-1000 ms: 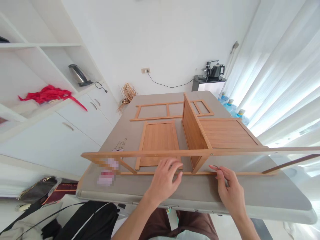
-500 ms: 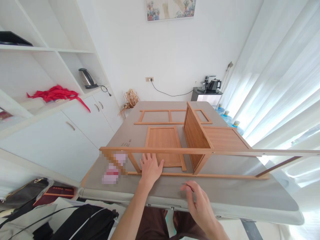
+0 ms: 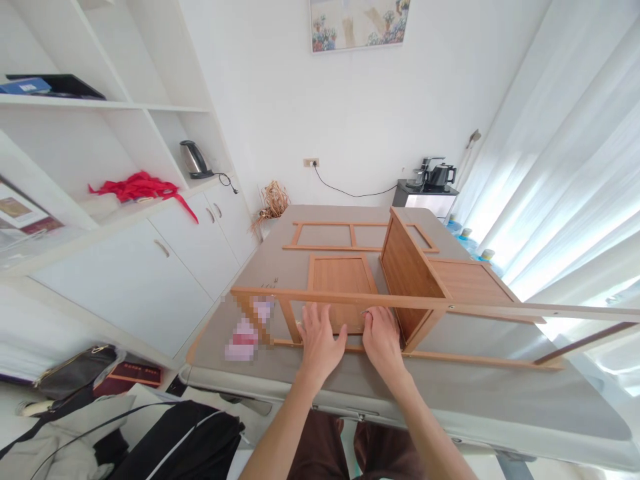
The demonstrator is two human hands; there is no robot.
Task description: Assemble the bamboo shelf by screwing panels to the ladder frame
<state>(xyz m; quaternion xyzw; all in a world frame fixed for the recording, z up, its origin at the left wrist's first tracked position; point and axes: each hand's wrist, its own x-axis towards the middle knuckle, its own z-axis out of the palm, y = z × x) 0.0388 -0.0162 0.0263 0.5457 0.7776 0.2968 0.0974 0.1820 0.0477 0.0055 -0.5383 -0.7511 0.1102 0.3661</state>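
The wooden frame [image 3: 505,309] stands on its long edge along the near side of the table [image 3: 450,393]. An upright panel [image 3: 413,273] meets it at a right angle, to the right of both hands. A flat panel [image 3: 343,273] lies behind the frame's upper rail; a side panel [image 3: 473,277] lies to the right of the upright panel. A ladder-shaped frame [image 3: 330,249] lies flat at the far side.

Left hand [image 3: 321,340]: fingers spread, grasping nothing, positioned just below the upper rail. Contact with the frame cannot be determined. Right hand [image 3: 383,340]: fingers curled, apparently pinching a small metal piece [image 3: 365,311] at the fingertips; the view there is poor. Small hardware [image 3: 275,281] lies on the table beyond the frame's left end.

Markings: the dark red box [image 3: 133,375] at lower left carries a line of characters, too small to read. The blue box [image 3: 25,87] on the shelf bears a white label, likewise illegible. The booklet [image 3: 25,210] below shows a printed cover.
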